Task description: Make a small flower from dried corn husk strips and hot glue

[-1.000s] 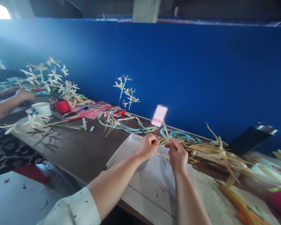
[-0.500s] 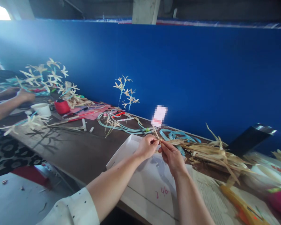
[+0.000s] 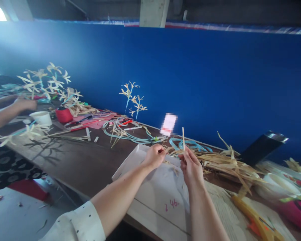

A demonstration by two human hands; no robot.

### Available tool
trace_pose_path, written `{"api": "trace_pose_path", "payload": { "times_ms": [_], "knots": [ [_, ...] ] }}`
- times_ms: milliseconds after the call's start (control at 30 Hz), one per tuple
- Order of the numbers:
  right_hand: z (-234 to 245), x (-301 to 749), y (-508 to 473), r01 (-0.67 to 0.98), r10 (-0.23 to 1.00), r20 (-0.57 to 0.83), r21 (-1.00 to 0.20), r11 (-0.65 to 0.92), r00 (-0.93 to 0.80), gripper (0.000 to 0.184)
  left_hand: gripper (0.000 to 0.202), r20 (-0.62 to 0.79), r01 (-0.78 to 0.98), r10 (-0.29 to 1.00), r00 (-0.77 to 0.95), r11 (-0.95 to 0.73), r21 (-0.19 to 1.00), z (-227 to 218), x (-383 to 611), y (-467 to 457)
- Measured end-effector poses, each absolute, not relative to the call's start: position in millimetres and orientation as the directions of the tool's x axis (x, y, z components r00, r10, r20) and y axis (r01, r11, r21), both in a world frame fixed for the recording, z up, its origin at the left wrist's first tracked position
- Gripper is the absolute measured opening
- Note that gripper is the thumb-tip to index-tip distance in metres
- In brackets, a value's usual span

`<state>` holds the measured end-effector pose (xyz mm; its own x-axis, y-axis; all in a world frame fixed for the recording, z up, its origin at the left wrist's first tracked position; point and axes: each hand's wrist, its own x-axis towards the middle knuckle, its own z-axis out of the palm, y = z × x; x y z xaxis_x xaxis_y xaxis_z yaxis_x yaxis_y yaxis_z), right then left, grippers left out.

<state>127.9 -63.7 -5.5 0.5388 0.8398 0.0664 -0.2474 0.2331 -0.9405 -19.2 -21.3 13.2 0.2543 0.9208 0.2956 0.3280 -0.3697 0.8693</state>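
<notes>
My right hand (image 3: 192, 166) pinches a thin pale stick (image 3: 183, 139), which stands nearly upright above the fingertips. My left hand (image 3: 155, 156) is a little to the left, apart from the stick, with its fingers curled closed. Whatever is between those fingers, if anything, is hidden. Both hands are over a shallow white cardboard box (image 3: 153, 187), with pink handwritten digits near its front. Small pale scraps (image 3: 173, 165) lie in it between my hands. Dried corn husks (image 3: 223, 162) and a light-blue ribbon (image 3: 203, 146) are just beyond my right hand.
At right are a yellow glue gun (image 3: 256, 216), black flask (image 3: 264, 147), white bowl (image 3: 278, 185) and pink pouch (image 3: 294, 212). Husk flowers (image 3: 129, 92) stand by the blue partition (image 3: 215, 83). A co-worker's hand (image 3: 25, 104) is at far left, near a white cup (image 3: 41, 118).
My hands have moved apart. The right hand has shifted right with the stick, which now points straight up instead of leaning left; the left hand has stayed nearly in place.
</notes>
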Motion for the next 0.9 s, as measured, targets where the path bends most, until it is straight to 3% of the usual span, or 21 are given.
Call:
{"api": "trace_pose_path", "payload": {
  "times_ms": [100, 300, 633, 900],
  "knots": [
    [1.7, 123.3, -69.2, -0.374, 0.95, -0.002, -0.919, 0.121, 0.312, 0.053, 0.018, 0.296, 0.315, 0.924, 0.242, -0.363, 0.877, 11.2, -18.8, -19.5],
    [0.2, 112.9, -71.1, -0.287, 0.99, -0.075, -0.957, -0.038, 0.121, 0.047, 0.018, 0.331, 0.302, 0.917, 0.224, -0.388, 0.871, 8.3, -17.8, -18.6],
    [-7.5, 113.4, -66.3, -0.249, 0.988, -0.049, -0.968, -0.012, 0.145, 0.046, 0.017, 0.377, 0.339, 0.902, 0.212, -0.429, 0.837, 4.3, -17.9, -16.8],
    [-4.9, 108.5, -63.3, 0.04, 0.949, 0.089, -0.996, 0.081, 0.303, 0.05, 0.016, 0.375, 0.346, 0.9, 0.222, -0.432, 0.833, 1.9, -17.0, -13.3]
  ]
}}
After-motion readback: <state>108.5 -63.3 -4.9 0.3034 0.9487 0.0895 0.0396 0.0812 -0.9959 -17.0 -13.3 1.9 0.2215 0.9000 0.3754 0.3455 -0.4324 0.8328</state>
